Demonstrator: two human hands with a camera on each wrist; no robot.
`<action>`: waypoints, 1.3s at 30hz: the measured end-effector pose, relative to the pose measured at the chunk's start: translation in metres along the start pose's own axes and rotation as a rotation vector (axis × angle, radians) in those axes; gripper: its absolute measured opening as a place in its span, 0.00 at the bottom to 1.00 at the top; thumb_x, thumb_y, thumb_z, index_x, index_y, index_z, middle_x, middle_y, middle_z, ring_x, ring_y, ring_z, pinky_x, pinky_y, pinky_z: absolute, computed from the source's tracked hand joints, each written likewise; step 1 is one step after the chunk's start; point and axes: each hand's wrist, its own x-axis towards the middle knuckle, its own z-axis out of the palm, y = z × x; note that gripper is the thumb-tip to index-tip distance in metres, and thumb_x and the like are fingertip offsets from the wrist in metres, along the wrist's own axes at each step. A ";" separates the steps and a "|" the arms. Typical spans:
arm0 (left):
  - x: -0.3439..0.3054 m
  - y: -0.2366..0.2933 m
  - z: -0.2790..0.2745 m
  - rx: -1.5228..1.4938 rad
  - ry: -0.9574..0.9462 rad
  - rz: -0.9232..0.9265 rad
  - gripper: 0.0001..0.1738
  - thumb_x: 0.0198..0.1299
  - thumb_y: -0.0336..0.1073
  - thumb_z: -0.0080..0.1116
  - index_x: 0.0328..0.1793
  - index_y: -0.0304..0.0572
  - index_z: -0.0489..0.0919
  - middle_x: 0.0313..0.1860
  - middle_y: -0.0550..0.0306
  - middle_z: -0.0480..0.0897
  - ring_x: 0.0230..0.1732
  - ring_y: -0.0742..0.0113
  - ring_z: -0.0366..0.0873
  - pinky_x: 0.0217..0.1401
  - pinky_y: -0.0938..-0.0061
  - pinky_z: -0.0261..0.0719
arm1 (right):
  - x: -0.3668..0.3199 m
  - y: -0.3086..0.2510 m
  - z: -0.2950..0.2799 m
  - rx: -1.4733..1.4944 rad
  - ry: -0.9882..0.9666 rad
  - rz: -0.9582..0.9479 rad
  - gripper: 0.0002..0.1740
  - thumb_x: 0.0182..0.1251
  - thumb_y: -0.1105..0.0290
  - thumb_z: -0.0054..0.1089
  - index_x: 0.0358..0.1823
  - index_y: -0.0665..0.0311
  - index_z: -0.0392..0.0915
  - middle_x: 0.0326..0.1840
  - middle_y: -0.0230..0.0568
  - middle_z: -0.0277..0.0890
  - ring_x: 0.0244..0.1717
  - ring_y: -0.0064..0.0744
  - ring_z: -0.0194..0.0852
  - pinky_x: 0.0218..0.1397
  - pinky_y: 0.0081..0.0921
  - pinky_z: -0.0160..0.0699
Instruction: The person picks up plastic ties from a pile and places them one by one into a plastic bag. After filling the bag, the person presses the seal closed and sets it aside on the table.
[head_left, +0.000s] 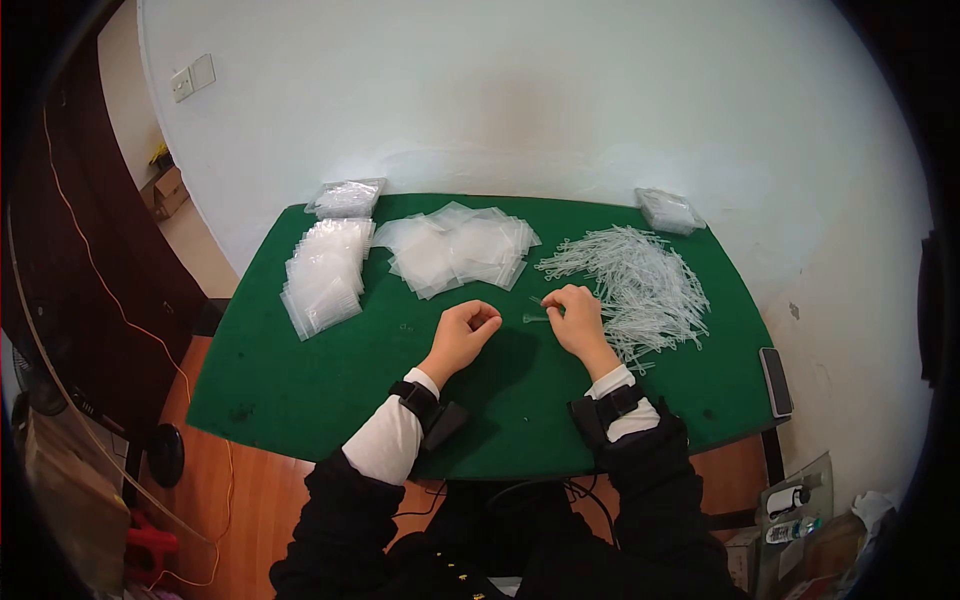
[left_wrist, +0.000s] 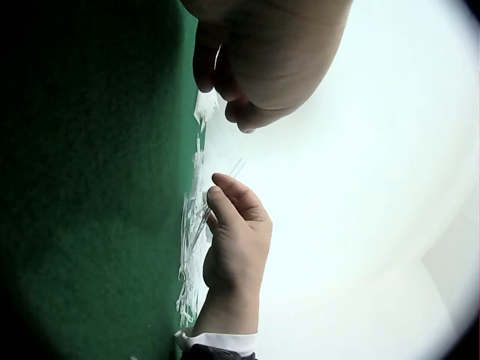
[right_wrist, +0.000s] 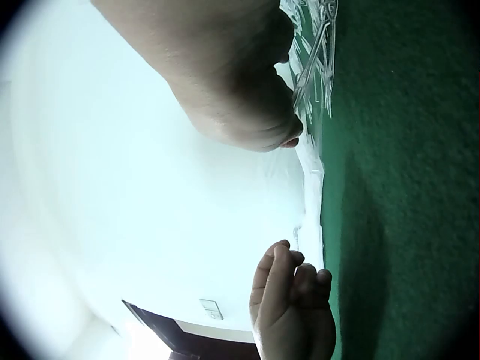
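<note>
My right fingers (head_left: 564, 296) pinched clear plastic sticks (left_wrist: 237, 168) beside the loose pile (head_left: 650, 285); my left fingers (head_left: 474, 309) curled loosely, seemingly empty. Light pinch, ends aligned, seemed best.

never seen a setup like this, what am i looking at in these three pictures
There's no machine, just a person. The wide picture comes from a head-worn camera looking down; the two tilted close-ups come from the left wrist camera and the right wrist camera. On the green table lie a fanned stack of flat clear pieces, perhaps bags, at left, a looser pile in the middle and a heap of thin clear strips at right. The right hand pinches a few strips; the left hand has loosely bent fingers, with nothing visible in them.
</note>
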 end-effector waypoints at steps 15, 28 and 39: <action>-0.004 0.013 0.005 -0.398 -0.194 -0.335 0.10 0.60 0.38 0.54 0.40 0.37 0.75 0.30 0.60 0.79 0.26 0.77 0.74 0.30 0.83 0.74 | 0.005 -0.023 -0.006 0.283 -0.130 -0.502 0.05 0.44 0.73 0.63 0.26 0.60 0.79 0.27 0.32 0.74 0.33 0.34 0.70 0.41 0.28 0.67; -0.002 0.013 -0.009 -0.560 -0.336 -0.450 0.13 0.58 0.35 0.56 0.47 0.36 0.75 0.31 0.62 0.77 0.29 0.76 0.75 0.35 0.80 0.77 | 0.006 -0.022 -0.015 0.262 -0.020 -0.444 0.07 0.45 0.72 0.63 0.29 0.60 0.79 0.27 0.33 0.73 0.33 0.35 0.71 0.38 0.30 0.67; -0.003 0.019 -0.031 -0.518 -0.523 -0.522 0.14 0.62 0.39 0.51 0.47 0.37 0.76 0.30 0.65 0.76 0.32 0.76 0.75 0.40 0.78 0.78 | -0.003 -0.032 -0.012 0.937 -0.263 -0.039 0.02 0.57 0.77 0.55 0.31 0.68 0.76 0.27 0.34 0.75 0.28 0.22 0.73 0.34 0.20 0.71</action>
